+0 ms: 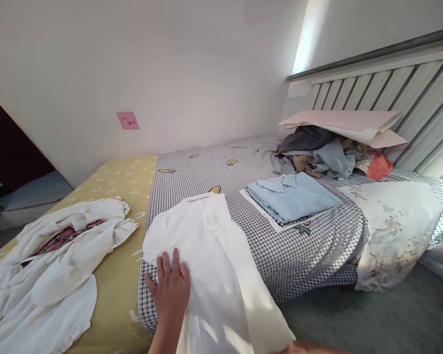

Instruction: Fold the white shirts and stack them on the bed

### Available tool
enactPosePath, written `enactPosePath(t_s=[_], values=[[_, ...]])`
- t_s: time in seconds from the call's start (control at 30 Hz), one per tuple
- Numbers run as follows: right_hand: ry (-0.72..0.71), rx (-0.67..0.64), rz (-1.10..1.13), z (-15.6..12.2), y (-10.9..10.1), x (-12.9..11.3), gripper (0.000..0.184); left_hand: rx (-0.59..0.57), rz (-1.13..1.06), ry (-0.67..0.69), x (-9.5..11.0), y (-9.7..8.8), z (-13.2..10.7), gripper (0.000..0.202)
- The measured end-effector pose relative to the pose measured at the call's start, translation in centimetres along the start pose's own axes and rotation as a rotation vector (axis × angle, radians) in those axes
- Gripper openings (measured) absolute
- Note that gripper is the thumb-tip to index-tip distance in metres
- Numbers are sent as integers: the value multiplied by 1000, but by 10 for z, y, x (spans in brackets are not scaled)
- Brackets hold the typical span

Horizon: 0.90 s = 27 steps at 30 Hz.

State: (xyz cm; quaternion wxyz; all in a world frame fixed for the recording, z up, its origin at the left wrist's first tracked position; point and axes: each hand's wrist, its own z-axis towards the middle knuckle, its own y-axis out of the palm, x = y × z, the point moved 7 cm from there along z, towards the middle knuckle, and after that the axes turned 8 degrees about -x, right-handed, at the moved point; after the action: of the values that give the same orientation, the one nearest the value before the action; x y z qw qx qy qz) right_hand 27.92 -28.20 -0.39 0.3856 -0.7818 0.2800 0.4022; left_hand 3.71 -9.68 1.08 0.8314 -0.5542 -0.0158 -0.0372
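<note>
A white shirt (210, 255) lies spread on a checked bed sheet (269, 236), its near end running out of view. Its long axis goes from far to near, slanting a little to the right as it comes nearer; the collar (203, 197) points far, towards the wall (206, 73).

The person's left hand (170, 287) rests palm down on the shirt's left edge, fingers apart and clamped on nothing. Most of the cloth lies to the right of those fingers, the collar far and slightly right. The right hand (305, 347), cut off by the near edge of view, meets the near end of a long strip (258, 285), seemingly a sleeve, along the shirt's right side; I cannot tell whether its fingers grip. The left hand is nearer the collar, the right nearer the strip's end.
</note>
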Motion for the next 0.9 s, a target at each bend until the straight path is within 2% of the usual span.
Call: enactPosePath(t_s=[0.03, 0.07, 0.1, 0.17, 0.2, 0.23, 0.27, 0.3, 0.37, 0.4, 0.53, 0.57, 0.63, 0.7, 0.77, 0.83, 0.9], values=[[19, 6, 90, 1, -9, -3, 31, 1, -7, 5, 0, -1, 0, 54], [40, 77, 156, 3, -23, -4, 34, 4, -14, 9, 1, -1, 0, 54], [66, 197, 201, 6, -41, -3, 38, 8, -19, 11, 1, -2, 0, 54], [110, 539, 205, 7, -80, 6, 46, 11, -22, 3, 2, -3, 0, 54], [132, 637, 196, 9, -91, 13, 49, 10, -23, -4, 1, -3, 0, 54], [140, 674, 201, 13, -96, 21, 51, 3, -22, -7, 2, -3, 0, 54], [140, 633, 232, 20, -94, 29, 52, -8, -22, -10, 2, -3, 0, 54], [134, 538, 280, 29, -85, 36, 52, -20, -20, -14, 2, -3, 0, 54], [106, 378, 372, 42, -61, 46, 55, -41, -15, -17, 1, -2, 0, 53], [107, 378, 396, 44, -52, 50, 59, -46, -13, -16, 1, -2, 0, 54], [248, 656, 333, 33, -30, 62, 71, -34, -12, -5, 0, 0, 1, 54], [302, 660, 273, 31, -26, 64, 70, -30, -11, -5, 0, 1, 1, 54], [401, 572, 84, 29, -23, 64, 68, -29, -6, -9, -1, 3, 1, 54], [472, 485, -145, 23, -32, 61, 66, -37, 3, -12, -2, 5, 1, 53], [504, 493, -319, 14, -55, 53, 55, -38, 11, -13, -2, 6, 1, 53], [468, 590, -405, 9, -85, 34, 44, -28, 11, -9, -3, 7, 0, 53], [318, 729, -460, 16, -113, 2, 45, -12, 2, -6, -3, 8, -1, 53]])
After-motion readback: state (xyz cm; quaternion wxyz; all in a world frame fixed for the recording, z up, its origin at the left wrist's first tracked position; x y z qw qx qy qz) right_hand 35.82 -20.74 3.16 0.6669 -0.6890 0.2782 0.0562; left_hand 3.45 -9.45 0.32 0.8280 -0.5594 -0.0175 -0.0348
